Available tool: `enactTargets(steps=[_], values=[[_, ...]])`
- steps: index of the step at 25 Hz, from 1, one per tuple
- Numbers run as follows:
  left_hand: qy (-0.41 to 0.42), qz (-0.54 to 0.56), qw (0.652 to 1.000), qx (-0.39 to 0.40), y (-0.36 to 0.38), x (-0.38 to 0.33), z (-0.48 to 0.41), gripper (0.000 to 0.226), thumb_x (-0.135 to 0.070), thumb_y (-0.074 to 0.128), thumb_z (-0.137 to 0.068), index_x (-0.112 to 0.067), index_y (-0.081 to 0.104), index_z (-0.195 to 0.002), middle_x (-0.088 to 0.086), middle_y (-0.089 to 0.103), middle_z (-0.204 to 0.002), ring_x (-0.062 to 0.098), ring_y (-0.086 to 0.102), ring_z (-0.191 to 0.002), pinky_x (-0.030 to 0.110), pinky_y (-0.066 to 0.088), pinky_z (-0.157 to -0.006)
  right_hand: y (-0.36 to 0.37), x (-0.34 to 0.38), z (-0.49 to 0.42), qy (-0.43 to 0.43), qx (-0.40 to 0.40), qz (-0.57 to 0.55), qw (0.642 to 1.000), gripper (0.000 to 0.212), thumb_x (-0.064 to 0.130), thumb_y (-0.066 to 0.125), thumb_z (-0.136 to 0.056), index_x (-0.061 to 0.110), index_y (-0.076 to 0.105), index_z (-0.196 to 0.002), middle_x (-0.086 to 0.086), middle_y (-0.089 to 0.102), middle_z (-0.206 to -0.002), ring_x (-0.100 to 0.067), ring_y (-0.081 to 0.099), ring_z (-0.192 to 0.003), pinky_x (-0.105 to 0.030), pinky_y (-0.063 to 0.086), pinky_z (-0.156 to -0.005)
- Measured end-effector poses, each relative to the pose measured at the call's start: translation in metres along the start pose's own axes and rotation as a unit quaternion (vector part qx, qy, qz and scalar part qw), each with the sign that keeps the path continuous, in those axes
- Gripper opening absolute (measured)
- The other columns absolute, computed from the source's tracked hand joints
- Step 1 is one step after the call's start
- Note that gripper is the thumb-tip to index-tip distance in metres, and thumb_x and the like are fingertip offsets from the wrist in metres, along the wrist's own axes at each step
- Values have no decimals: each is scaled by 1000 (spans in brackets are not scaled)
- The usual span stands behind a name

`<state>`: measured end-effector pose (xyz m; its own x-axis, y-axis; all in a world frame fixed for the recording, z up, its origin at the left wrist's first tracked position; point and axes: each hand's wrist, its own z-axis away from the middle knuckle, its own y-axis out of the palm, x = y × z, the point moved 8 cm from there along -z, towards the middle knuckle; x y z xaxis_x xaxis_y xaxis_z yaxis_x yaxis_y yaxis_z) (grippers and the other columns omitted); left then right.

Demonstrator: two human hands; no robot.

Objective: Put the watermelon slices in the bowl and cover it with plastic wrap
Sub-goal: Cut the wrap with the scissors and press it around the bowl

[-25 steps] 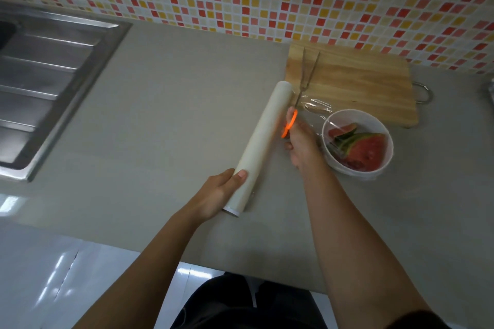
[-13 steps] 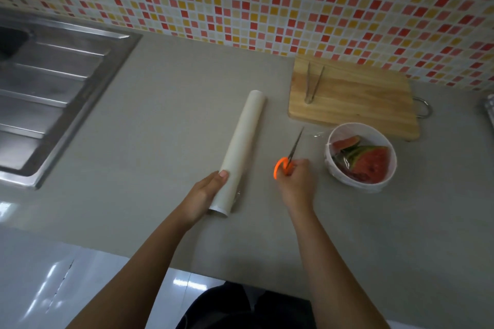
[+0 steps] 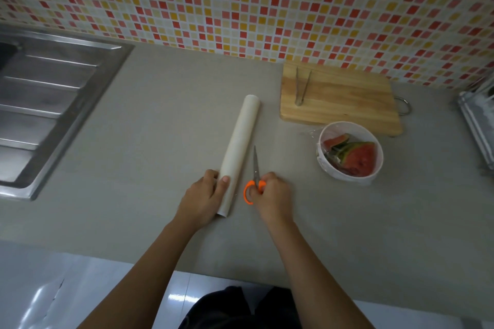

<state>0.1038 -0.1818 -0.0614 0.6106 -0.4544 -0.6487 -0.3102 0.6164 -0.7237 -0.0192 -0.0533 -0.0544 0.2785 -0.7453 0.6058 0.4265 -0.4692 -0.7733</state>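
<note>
Grey counter (image 3: 160, 141) carries everything. White bowl (image 3: 350, 153) sits toward the right side, just in front of the wooden cutting board (image 3: 339, 99) by the back wall; watermelon slices (image 3: 355, 157) are already inside, w/ a film of plastic wrap (image 3: 311, 133) over the rim & a loose bit trailing off its left. Left hand (image 3: 203, 199) is wrapped round the near end of the wrap roll (image 3: 239, 155), which lies mid-counter. Right hand (image 3: 272, 196) is clamped on the orange-handled scissors (image 3: 254, 179), blades together, tips pointing away, resting just right of the roll.

Judgement: cut looks done, so set scissors down flat, blades closed, clear of the bowl; then press loose film against the bowl wall all round to seal.

Count: 1 bowl, 1 roll, 1 pr scissors, 1 board, 1 pr tongs (image 3: 302, 88) on the board, approx 2–3 slices (overlap, can't be sure).
</note>
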Motion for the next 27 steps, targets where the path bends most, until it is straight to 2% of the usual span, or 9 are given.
enactTargets(steps=[3,8,10,12,14,18,20,23,27], values=[[-6,-100,995,-4,2,3,0,46,-56,27,-95,-21,47,-116,9,68,-108,33,62,-101,37,42,-75,3,0,7,-9,26,-11,1000,24,23,62,-83,0,60,-90,-20,68,-91,-35,61,-88,-38,41,-72],[-35,-53,997,34,-1,10,6,57,-60,12,-93,-28,36,-133,12,63,-120,34,57,-111,40,41,-86,-53,3,12,-23,-50,-118,991,27,30,65,-83,9,63,-100,-8,69,-79,-22,65,-76,-33,50,-73],[-18,-7,997,-77,-28,0,9,61,-59,12,-94,-22,38,-136,11,62,-121,32,57,-111,39,40,-88,-119,-8,4,-54,-171,-184,967,22,36,61,-84,15,64,-90,4,63,-67,-2,58,-62,-16,46,-63],[21,105,970,-216,-53,-24,16,63,-59,14,-92,-18,49,-125,8,65,-100,28,61,-94,33,41,-78,-190,-41,-6,-68,-296,-206,930,23,38,52,-86,18,61,-86,9,59,-69,2,50,-60,-2,35,-59],[28,217,944,-246,-43,-55,19,56,-59,20,-90,-22,58,-106,-2,62,-76,18,60,-71,30,42,-65,-231,-95,-28,3,-332,-219,917,33,45,44,-88,17,60,-94,3,59,-85,1,47,-70,-9,33,-63],[-132,356,925,-24,70,-114,2,51,-52,27,-98,-18,65,-90,6,64,-80,16,58,-68,33,46,-69,-197,-174,-104,153,-97,-245,952,49,49,28,-97,12,56,-112,-3,58,-90,-19,53,-81,-30,42,-71],[-220,437,871,42,115,-135,-5,62,-54,23,-97,-7,62,-104,10,61,-89,19,56,-76,31,45,-72,-169,-172,-120,154,14,-362,919,63,57,17,-95,13,61,-108,-5,65,-93,-19,61,-85,-32,48,-80],[-234,519,821,47,141,-158,-22,64,-59,20,-96,-8,53,-118,10,62,-91,22,56,-84,34,43,-80,-157,-164,-125,133,91,-435,886,77,69,10,-87,17,64,-107,-8,71,-100,-21,67,-90,-36,51,-80],[-228,530,817,16,137,-146,-45,62,-61,20,-95,-14,50,-121,10,63,-99,23,61,-90,34,48,-73,-144,-181,-99,164,137,-471,856,73,72,13,-84,23,65,-96,4,76,-76,-10,71,-69,-27,56,-58]])
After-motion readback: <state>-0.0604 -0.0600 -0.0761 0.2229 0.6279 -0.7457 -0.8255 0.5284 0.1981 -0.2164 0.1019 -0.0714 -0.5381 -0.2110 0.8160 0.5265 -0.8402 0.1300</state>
